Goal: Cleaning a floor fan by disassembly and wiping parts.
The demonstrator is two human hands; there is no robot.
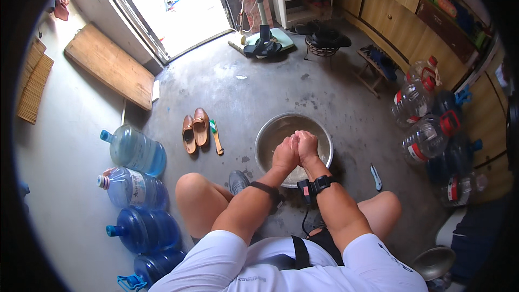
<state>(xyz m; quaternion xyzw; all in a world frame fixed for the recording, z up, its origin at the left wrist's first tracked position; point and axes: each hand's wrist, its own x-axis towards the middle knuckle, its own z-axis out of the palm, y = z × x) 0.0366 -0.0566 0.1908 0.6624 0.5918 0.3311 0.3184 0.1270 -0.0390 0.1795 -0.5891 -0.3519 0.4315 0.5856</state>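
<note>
Both of my hands are pressed together over a round metal basin point(262, 129) on the floor, which holds cloudy water. My left hand point(286, 155) meets my right hand point(307, 145) at the fingers, and the skin looks wet. Whether something small lies between them is hidden. Left of the basin stands a pair of brown leather slip-on shoes point(200, 129), with a wooden-handled brush point(216, 136) with green on its head beside them. A light-blue utility knife point(376, 177) lies on the floor to the right of the basin.
Large blue water bottles point(148, 229) line the left wall. Clear plastic jugs point(425, 138) stand at the right by wooden cabinets point(383, 8). A wooden board point(111, 65) leans near the open doorway. Black sandals point(263, 48) and a small rack point(322, 50) are ahead; a metal bowl point(434, 261) is at lower right.
</note>
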